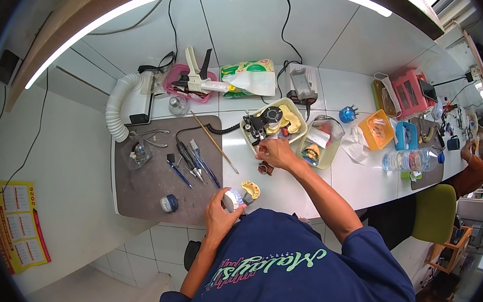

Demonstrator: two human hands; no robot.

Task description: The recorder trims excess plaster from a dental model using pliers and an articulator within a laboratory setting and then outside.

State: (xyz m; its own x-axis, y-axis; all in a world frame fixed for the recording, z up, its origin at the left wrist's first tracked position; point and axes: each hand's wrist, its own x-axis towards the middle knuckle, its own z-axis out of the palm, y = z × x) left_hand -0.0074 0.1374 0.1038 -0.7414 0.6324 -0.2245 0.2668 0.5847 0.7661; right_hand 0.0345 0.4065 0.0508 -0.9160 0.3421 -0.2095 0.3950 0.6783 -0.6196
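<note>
My left hand holds a white-and-blue dental cast at the table's front edge, thumb and fingers around its sides. Just right of it is a yellow dental cast with a grey part below. My right hand reaches to the front rim of a cream tray, fingers bent together; what they pinch, if anything, is hidden. Inside that tray are a black articulator and several yellow plaster casts. A small reddish-brown piece lies on the table below my right hand.
On the grey mat lie a handpiece, brushes, pliers and a small jar. Rightward stand another tray, an orange basket and a water bottle. A person sits at far right.
</note>
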